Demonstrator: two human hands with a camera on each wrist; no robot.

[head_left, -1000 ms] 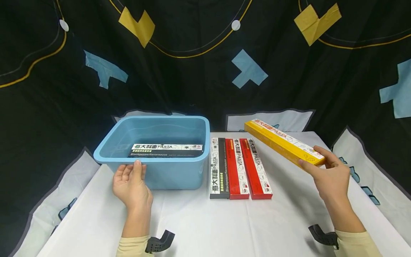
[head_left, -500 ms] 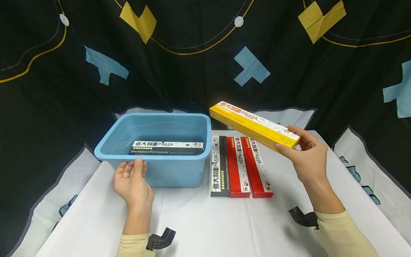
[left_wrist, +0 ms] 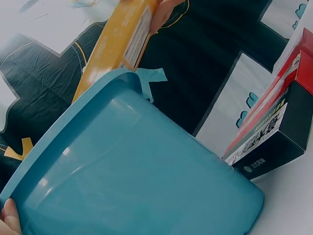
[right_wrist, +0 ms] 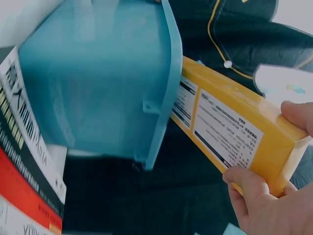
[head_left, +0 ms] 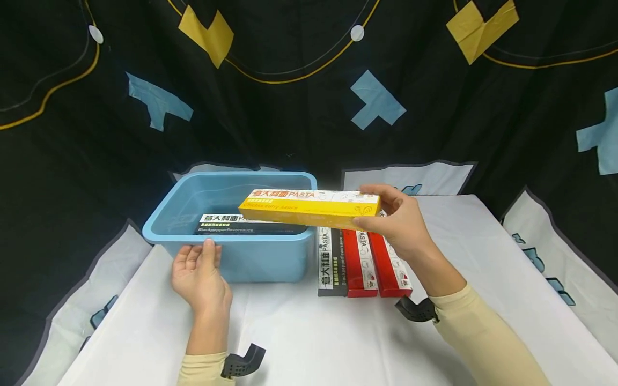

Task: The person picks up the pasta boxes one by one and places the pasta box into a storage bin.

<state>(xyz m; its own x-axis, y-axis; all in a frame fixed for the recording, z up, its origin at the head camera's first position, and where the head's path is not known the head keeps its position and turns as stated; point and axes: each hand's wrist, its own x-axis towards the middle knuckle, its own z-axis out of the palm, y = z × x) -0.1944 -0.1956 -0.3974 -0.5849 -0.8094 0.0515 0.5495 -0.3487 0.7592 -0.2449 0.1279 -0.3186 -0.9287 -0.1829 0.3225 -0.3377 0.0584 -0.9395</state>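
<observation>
Two hands at work over a white desk point(head_left: 318, 343), both occupied. In the right hand point(head_left: 398, 222), one yellow pasta box point(head_left: 309, 208), pinched at its right end between thumb and fingers, likely so as to leave most of its length free beyond the grip. Held off the desk, label upward, with left end over the opening of the blue tub point(head_left: 251, 262) in the head view and right end over the row beside it. Hard to tell exact height above the rim. Turned nearly parallel to the tub's long front side, probably for a better fit lengthwise than crosswise, much like the black pasta box point(head_left: 232, 228) lying inside along the front wall. At the front rim, the left hand point(head_left: 201, 279), with fingers curled up at the lip and thumb against it; presumably a steadying hold, against sliding or tipping. Just right of the tub, three more boxes lying flat, labels up: a second black box point(head_left: 331, 268), a first red box point(head_left: 359, 271) apparently touching it, then a second red box point(head_left: 395, 271) across a narrow gap at the near end. Laid side by side with short ends toward the person, perhaps for easy reach. Far ends partly hidden behind the yellow pasta box.
</observation>
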